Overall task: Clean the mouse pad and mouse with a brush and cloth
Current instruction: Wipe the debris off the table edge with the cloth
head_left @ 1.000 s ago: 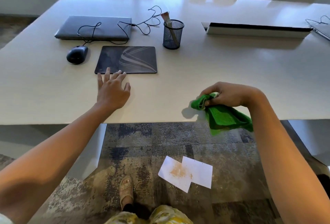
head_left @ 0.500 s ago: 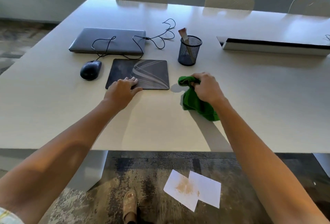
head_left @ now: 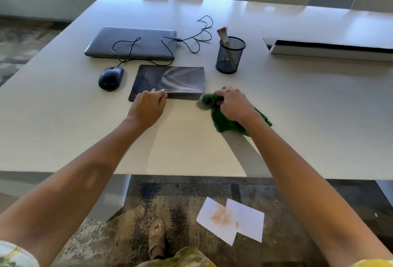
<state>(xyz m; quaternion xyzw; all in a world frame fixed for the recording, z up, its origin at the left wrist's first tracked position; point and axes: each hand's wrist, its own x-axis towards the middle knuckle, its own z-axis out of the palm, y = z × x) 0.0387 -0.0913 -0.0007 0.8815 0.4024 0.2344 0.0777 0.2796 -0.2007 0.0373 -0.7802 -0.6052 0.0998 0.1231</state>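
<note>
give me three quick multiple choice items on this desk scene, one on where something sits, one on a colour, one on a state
1. Where is the mouse?
A. left of the mouse pad
B. on the laptop
C. in the mesh cup

2. What colour is the cloth?
A. white
B. green
C. red

3. The laptop is:
A. open
B. closed
C. on the floor

Key: 1 A, it sits on the table beside the pad's left edge. 2 B, the bunched cloth in the right hand is green. 3 B, its lid lies flat, with the cable across it.
</note>
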